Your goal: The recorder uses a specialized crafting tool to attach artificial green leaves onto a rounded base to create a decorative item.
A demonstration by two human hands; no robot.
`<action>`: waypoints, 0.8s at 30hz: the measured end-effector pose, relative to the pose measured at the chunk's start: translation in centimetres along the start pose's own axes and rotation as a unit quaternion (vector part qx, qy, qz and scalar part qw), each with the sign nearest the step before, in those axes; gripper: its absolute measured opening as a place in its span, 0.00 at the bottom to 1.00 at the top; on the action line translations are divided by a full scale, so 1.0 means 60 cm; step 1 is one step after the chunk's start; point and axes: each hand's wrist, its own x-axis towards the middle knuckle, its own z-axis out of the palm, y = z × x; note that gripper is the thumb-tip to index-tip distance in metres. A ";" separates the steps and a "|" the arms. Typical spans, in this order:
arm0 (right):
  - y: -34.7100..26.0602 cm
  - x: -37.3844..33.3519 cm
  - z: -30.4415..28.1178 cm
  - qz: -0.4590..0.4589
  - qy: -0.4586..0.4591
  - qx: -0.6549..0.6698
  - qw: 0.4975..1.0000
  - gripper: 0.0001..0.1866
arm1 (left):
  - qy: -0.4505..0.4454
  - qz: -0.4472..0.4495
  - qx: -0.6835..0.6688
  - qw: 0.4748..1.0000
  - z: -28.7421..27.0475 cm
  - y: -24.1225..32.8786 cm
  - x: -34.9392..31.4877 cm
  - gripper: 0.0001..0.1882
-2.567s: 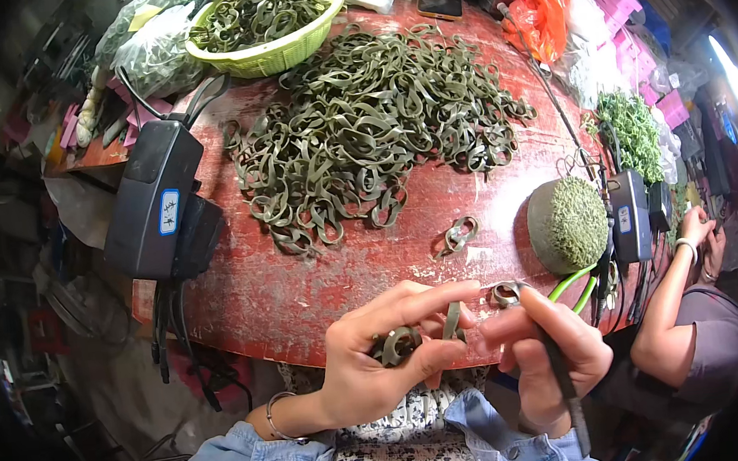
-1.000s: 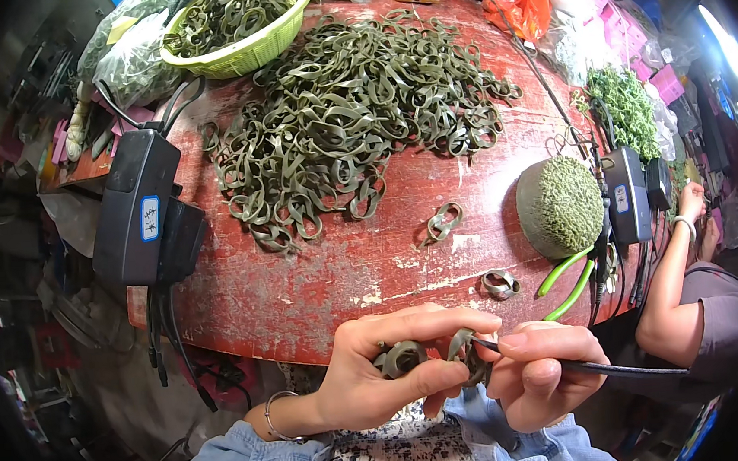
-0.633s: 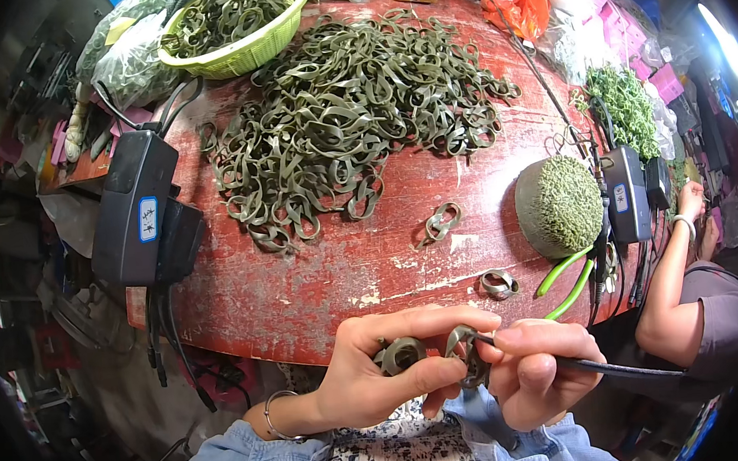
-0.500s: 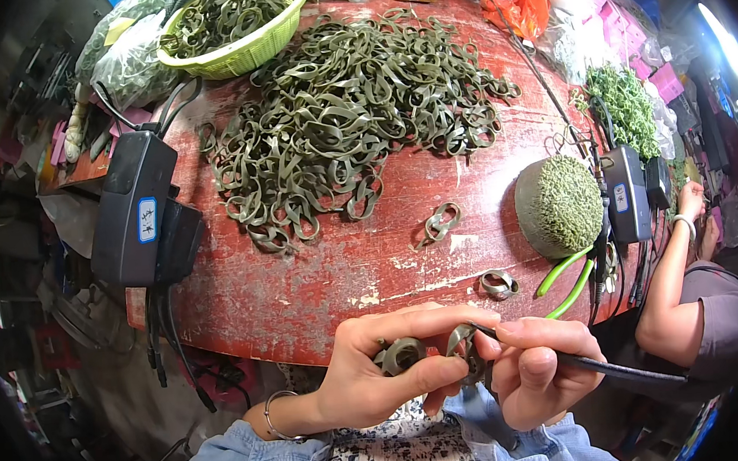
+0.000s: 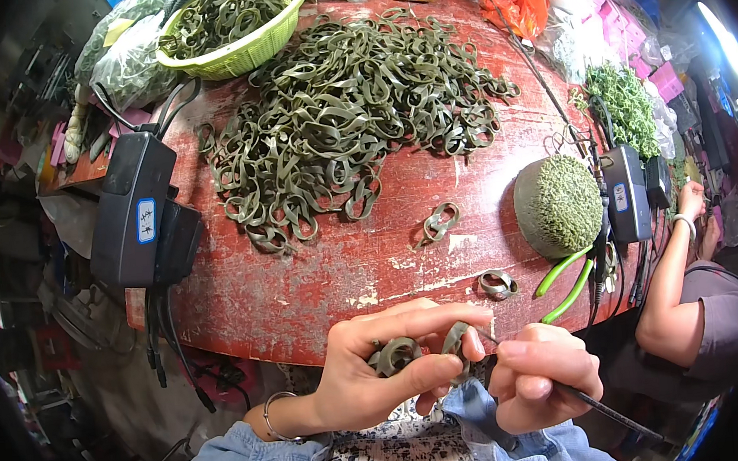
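In the head view, the work looks to be underway on a single dark green loop (image 5: 454,342), held up in front of the person, with much apparently left: a broad pile (image 5: 360,118) of such loops covers the middle of the table (image 5: 306,309), and more fill the yellow-green basket (image 5: 239,62) behind it. Two loops lie apart from the pile, a far one (image 5: 440,223) and a near one (image 5: 498,284); whether these, or those in the basket, are finished cannot be told. The left hand (image 5: 384,368) is half curled, its thumb and forefinger pinching the loop upright at their tips, while a curled loop (image 5: 394,356) sits farther back in the same hand, between the fingers and thumb. The right hand (image 5: 544,379) is closed around a thin dark tool (image 5: 604,409), its thumb and forefinger near the fine end and the shaft running out toward the lower right. That fine end points at the pinched loop; whether it touches is too small to tell. Just beyond the right hand lie green handles (image 5: 568,293), next to a round block (image 5: 535,222) with a rough, pale green top. At the far right, a co-worker's arm (image 5: 667,298) bends over other things.
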 end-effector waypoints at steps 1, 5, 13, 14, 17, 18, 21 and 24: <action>0.000 0.002 -0.002 -0.001 -0.033 0.028 0.999 0.17 | 0.000 0.000 0.000 1.000 0.000 -0.001 -0.001 0.19; 0.009 -0.006 0.004 0.004 -0.024 0.050 0.998 0.15 | -0.015 -0.059 -0.087 0.994 0.001 0.000 -0.003 0.23; 0.008 -0.007 0.022 0.041 0.060 0.109 0.991 0.11 | -0.035 -0.131 -0.159 0.978 0.000 0.010 0.001 0.27; 0.009 -0.008 0.025 0.059 0.086 0.127 0.986 0.10 | -0.030 -0.133 -0.166 0.977 0.000 0.009 0.001 0.27; 0.006 -0.017 0.025 0.079 0.109 0.060 0.989 0.09 | -0.025 -0.135 -0.176 0.975 0.000 0.007 0.000 0.28; 0.005 -0.017 0.026 0.079 0.108 0.060 0.989 0.09 | -0.025 -0.135 -0.179 0.974 -0.001 0.007 -0.001 0.28; 0.003 -0.014 0.027 0.092 0.112 0.073 0.987 0.09 | -0.032 -0.143 -0.191 0.971 -0.003 0.006 0.000 0.28; 0.006 -0.009 0.028 0.057 0.119 0.116 0.984 0.09 | -0.045 -0.143 -0.205 0.967 -0.005 0.007 0.002 0.28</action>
